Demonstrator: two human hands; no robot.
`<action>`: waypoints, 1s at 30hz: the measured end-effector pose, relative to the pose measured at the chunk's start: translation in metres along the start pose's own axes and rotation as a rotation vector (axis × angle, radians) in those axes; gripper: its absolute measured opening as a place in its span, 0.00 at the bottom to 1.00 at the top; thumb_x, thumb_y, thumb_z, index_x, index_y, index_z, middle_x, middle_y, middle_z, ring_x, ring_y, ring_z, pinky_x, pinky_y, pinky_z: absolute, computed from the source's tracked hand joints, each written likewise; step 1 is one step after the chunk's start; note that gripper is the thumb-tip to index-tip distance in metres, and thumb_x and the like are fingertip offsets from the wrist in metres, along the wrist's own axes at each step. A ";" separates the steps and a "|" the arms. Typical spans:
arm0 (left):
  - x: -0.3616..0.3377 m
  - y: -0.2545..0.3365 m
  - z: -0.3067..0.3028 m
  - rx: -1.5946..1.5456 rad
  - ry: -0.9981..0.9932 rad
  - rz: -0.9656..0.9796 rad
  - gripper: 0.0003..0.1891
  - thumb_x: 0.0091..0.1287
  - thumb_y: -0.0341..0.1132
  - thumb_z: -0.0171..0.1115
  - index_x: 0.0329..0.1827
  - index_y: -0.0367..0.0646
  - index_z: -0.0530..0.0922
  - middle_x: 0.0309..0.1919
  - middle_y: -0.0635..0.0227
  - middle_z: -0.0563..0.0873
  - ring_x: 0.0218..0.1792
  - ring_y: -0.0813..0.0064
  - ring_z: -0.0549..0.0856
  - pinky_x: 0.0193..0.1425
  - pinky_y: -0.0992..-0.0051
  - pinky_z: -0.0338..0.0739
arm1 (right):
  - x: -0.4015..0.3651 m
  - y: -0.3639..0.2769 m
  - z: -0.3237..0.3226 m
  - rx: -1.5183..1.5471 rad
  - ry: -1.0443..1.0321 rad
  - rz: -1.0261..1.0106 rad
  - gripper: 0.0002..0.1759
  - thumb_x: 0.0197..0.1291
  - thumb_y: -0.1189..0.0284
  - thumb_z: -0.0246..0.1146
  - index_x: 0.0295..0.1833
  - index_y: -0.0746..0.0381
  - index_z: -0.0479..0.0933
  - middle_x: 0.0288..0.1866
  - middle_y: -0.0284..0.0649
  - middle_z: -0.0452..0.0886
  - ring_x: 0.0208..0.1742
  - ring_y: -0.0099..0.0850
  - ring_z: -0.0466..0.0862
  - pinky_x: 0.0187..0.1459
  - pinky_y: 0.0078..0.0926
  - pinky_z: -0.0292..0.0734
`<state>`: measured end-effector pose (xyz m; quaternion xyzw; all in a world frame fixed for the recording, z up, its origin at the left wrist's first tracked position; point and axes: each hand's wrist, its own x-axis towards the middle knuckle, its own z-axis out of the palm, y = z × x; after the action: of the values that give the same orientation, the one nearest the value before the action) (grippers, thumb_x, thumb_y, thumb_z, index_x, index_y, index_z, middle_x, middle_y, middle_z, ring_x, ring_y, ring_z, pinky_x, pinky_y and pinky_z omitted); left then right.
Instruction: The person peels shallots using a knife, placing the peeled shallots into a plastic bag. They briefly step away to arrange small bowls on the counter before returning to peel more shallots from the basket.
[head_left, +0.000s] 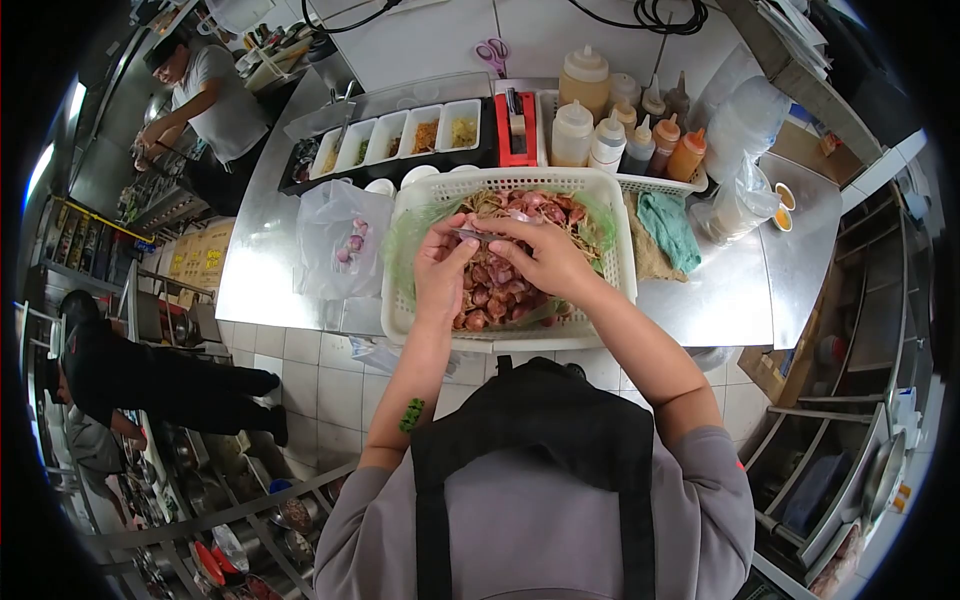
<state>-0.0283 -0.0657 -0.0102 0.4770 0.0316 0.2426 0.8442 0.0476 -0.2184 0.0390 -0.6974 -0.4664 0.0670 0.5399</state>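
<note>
Over a white plastic basket (625, 235) of shallots (495, 290), my two hands meet at the fingertips. My right hand (545, 258) is closed on a small knife (478, 236), whose thin grey blade points left between the hands. The fingers of my left hand (443, 268) are pinched at the blade's end; what they hold is hidden. Reddish-brown skins and dry stalks lie among the shallots, with green netting (598, 225) around them. Just left of the basket, a clear plastic bag (325, 225) holds several peeled pinkish shallots (352, 243).
Behind the basket stand a tray of white ingredient tubs (462, 125), a red tape dispenser (517, 130) and several sauce bottles (573, 135). A teal cloth (668, 230) lies to the right. Two people (215, 95) (160, 375) are at the left, by other counters.
</note>
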 end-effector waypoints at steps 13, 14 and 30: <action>0.001 0.009 0.010 -0.179 -0.009 -0.130 0.20 0.59 0.18 0.56 0.57 0.36 0.71 0.52 0.60 0.78 0.53 0.72 0.78 0.60 0.72 0.73 | 0.001 0.015 0.000 0.313 -0.054 0.220 0.15 0.61 0.68 0.59 0.54 0.58 0.77 0.49 0.36 0.81 0.49 0.24 0.78 0.54 0.23 0.69; 0.002 0.004 0.005 -0.145 0.008 -0.121 0.20 0.60 0.19 0.57 0.57 0.35 0.71 0.52 0.60 0.78 0.52 0.72 0.78 0.59 0.73 0.74 | 0.002 0.018 0.001 0.313 -0.053 0.220 0.15 0.61 0.68 0.59 0.54 0.58 0.77 0.49 0.36 0.81 0.49 0.24 0.78 0.54 0.23 0.69; -0.001 0.002 0.005 0.019 0.049 0.022 0.18 0.57 0.18 0.61 0.52 0.36 0.73 0.47 0.63 0.80 0.47 0.77 0.79 0.54 0.78 0.73 | 0.001 0.012 0.001 0.153 -0.012 0.082 0.18 0.60 0.66 0.60 0.55 0.58 0.73 0.45 0.41 0.82 0.49 0.38 0.81 0.51 0.30 0.73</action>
<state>-0.0285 -0.0692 -0.0062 0.4794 0.0494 0.2632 0.8358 0.0545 -0.2174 0.0293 -0.6721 -0.4343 0.1285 0.5858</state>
